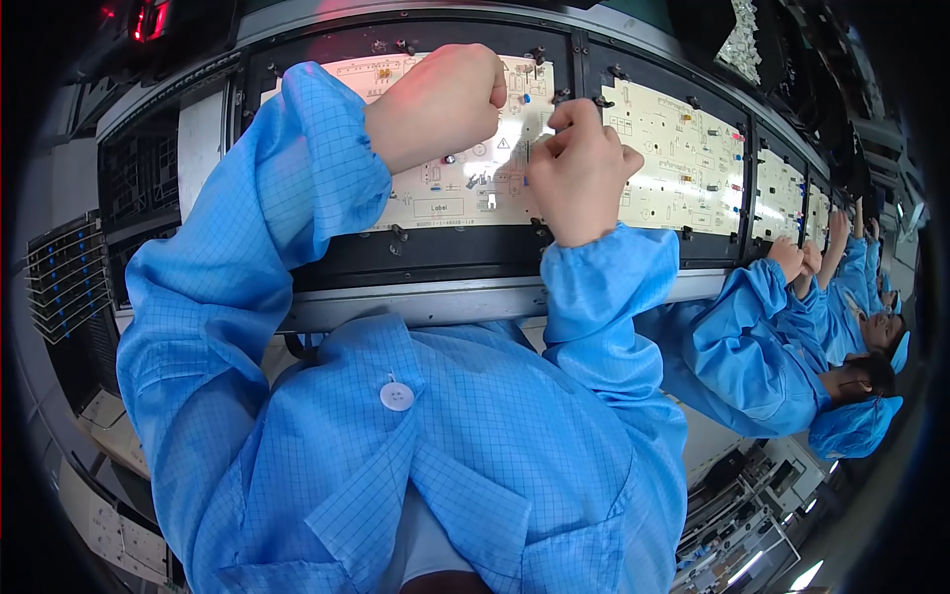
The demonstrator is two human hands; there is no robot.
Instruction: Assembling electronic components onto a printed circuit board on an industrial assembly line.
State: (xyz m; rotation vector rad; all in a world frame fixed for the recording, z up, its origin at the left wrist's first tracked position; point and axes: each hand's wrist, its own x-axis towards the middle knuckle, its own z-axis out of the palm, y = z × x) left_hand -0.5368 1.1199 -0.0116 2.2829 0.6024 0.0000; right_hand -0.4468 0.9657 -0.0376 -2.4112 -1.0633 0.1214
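Note:
A cream circuit board (510, 210) with a few small components lies in a black frame (455, 259) in front of me. Over its upper middle, my left hand (440, 104) is closed, knuckles up, with its fingertips hidden beneath. My right hand (584, 168) hovers at or touches the board's right edge, fingers curled inward. What either hand pinches, if anything, cannot be made out. A small blue component (526, 98) stands on the board between the hands. Blue checked sleeves cover both my forearms.
A second populated circuit board (673, 193) sits framed to the right, with more boards beyond. A metal rail (426, 309) runs along the near side. Blue-clad co-workers (762, 346) work at right. A rack of boards (67, 282) stands left; pale small parts (740, 45) lie top right.

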